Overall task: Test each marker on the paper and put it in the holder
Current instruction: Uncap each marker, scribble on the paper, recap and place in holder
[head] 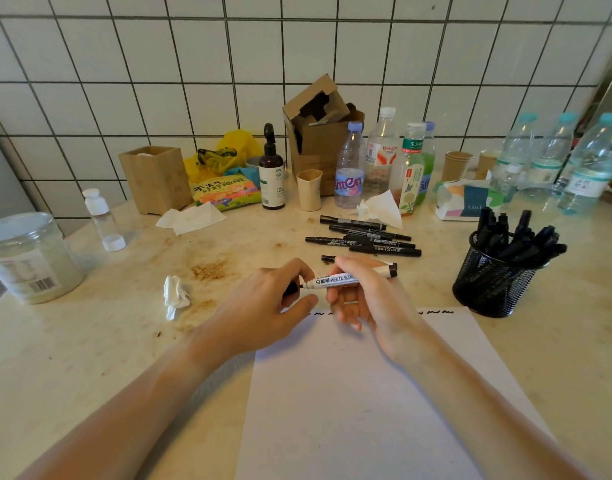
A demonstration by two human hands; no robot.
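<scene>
Head view is showing a person's two bare hands meeting above the far edge of a white sheet of paper [360,393] that is lying at the near edge of a stained, pale table [90,358]. The right hand [363,299] is curling its fingers and thumb around a white whiteboard marker [339,280], holding it roughly level with its uncapped tip pointing left and its dark end sticking out to the right. The left hand [266,306] is pinching a small black cap [291,289] between thumb and fingers, just beside the marker's tip; whether cap and tip are touching I cannot tell. Short black squiggles [436,311] are running along the paper's far edge, partly hidden behind the hands. A loose group of black markers [367,237] is lying on the table beyond the hands, toward the middle of the surface. A black mesh holder [491,285] is standing near the right edge, just beside the paper's far right corner, and is bristling with black markers. A crumpled tissue [175,296] is sitting left of the hands. A large clear jar [27,258] is standing at the left edge. Along the far edge, against the tiled wall, bottles, a cardboard box [318,140] and a wooden box [155,178] are crowding together.
</scene>
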